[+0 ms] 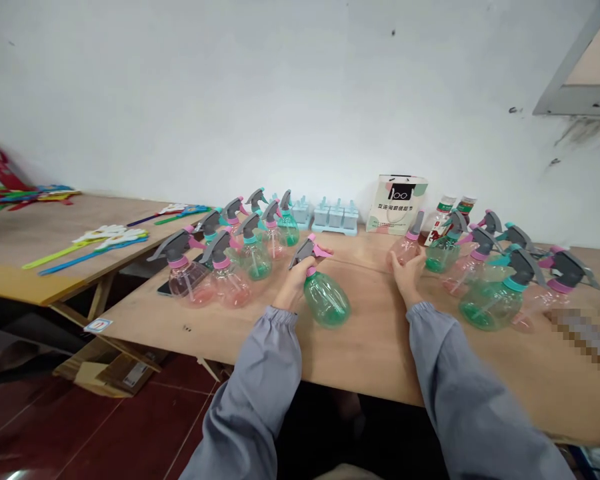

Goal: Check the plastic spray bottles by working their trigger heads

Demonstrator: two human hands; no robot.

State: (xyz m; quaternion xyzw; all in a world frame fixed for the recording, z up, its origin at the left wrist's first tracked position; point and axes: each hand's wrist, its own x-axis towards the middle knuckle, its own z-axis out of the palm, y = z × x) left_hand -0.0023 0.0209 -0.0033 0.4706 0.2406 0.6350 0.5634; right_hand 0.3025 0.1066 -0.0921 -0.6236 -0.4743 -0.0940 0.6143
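My left hand [291, 285] is closed round the neck of a green spray bottle [327, 301] with a grey and pink trigger head. That bottle leans, its base toward the lower right, over the middle of the table; whether it touches the top I cannot tell. My right hand [409, 272] grips a clear pink spray bottle [404, 251] by its body, at the near side of the right-hand group. To the left stand several pink and green spray bottles [234, 283]. More spray bottles [490, 303] are on the right, some tilted.
Behind are light-blue popsicle moulds [336, 219], a printed box [397, 203] and two bottles with red-and-white labels [439, 223]. A dark flat object [173, 285] lies under the left bottles. Another table [10, 250] at left bears colourful flower-shaped items [111, 237].
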